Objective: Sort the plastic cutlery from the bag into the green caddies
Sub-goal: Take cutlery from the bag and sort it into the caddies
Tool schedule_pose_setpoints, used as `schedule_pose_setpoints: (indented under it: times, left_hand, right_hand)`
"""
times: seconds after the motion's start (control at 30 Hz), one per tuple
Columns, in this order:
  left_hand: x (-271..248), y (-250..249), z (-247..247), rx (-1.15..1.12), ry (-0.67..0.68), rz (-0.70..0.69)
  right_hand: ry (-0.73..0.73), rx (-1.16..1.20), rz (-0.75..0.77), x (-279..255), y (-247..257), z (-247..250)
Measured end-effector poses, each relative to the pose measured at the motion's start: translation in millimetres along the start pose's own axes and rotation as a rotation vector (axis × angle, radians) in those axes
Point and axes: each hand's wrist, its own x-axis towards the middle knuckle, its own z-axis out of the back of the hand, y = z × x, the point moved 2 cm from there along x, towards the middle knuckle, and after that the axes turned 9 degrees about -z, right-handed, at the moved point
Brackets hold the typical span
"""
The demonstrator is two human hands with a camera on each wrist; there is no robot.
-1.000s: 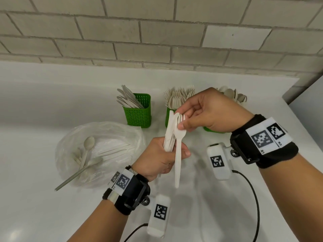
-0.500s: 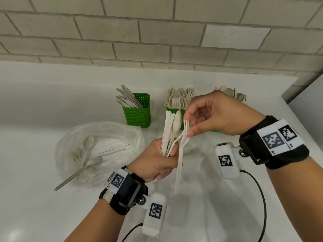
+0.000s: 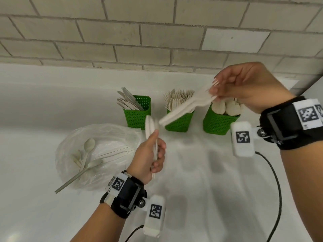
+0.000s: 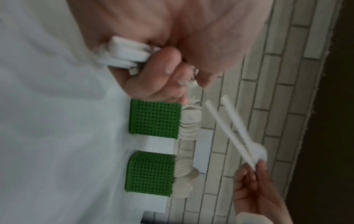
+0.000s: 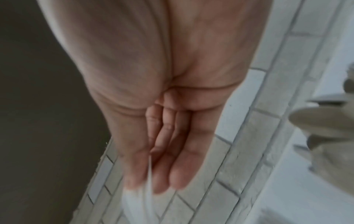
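Note:
Three green caddies stand in a row near the wall: one with knives (image 3: 139, 113), one with forks (image 3: 180, 119), one with spoons (image 3: 221, 122). My right hand (image 3: 216, 90) pinches two white forks (image 3: 185, 108) by their tined heads above the fork and spoon caddies, handles slanting down to the left (image 4: 229, 128). My left hand (image 3: 153, 151) grips a small bunch of white cutlery (image 3: 150, 127) upright in front of the knife caddy; their handle ends (image 4: 124, 54) stick out of the fist. A clear plastic bag (image 3: 97, 154) to the left holds spoons.
Everything sits on a white counter (image 3: 201, 180) backed by a pale brick wall (image 3: 157, 32). A thin straw-like stick (image 3: 70, 182) pokes out of the bag toward the front left. A black cable (image 3: 276, 189) trails from my right wrist across the counter.
My right hand has pulled two forks out of the left hand's bunch and lifted them up and right toward the caddies. The left hand keeps the remaining cutlery.

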Motion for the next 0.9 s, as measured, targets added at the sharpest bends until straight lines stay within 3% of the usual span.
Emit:
schedule_pose_setpoints:
  times: [0.07,0.13,0.4,0.6,0.73,0.9]
  left_hand:
    - [2.2,0.1,4.1,-0.039,-0.082,0.004]
    - [2.5,-1.5,2.9,-0.026,-0.08,0.009]
    - [4.0,-5.0,-1.6,-0.017,-0.033,0.002]
    - [4.3,-2.9,-2.4,-0.02,-0.012,0.009]
    - [3.3,-5.0,-3.7,-0.026,0.004,0.008]
    - [0.7,-8.3,-11.5,0.029,0.095,-0.009]
  right_hand:
    - [-0.131,-0.086,0.007,7.9,-0.6,5.8]
    - [-0.204,-0.225,0.008,14.6,-0.6,3.2]
    - [-0.304,-0.697,0.204,21.5,25.6,-19.3]
    - [-0.249,-0.862,0.258,37.2,8.9,-50.3]
    - [-0.182,-0.988,0.154,51.9,-29.7,-59.1]
    - [-0.153,-1.148,0.255,51.0,-47.6,-74.4]
